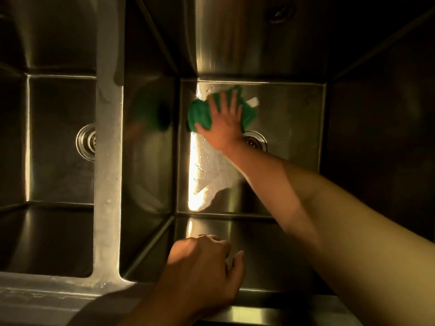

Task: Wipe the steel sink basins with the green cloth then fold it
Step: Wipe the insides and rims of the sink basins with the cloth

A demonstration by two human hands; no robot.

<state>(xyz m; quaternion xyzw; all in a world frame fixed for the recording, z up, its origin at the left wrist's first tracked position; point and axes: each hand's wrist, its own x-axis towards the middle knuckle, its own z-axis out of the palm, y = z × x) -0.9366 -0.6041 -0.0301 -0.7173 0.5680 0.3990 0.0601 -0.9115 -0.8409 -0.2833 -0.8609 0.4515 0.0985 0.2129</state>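
Note:
My right hand (224,121) lies flat with spread fingers on the bunched green cloth (200,115), pressing it onto the floor of the right steel basin (294,118) near the back left corner. A white tag of the cloth (253,101) sticks out to the right. My left hand (204,267) rests over the front rim of the same basin (270,310), its fingers curled over the edge. Wet streaks and drops (207,170) shine on the basin floor below the cloth.
The right basin's drain (256,141) sits just right of my wrist. A steel divider (108,161) separates it from the left basin (58,137), which has its own drain (86,141). A hole (280,11) shows high on the back wall.

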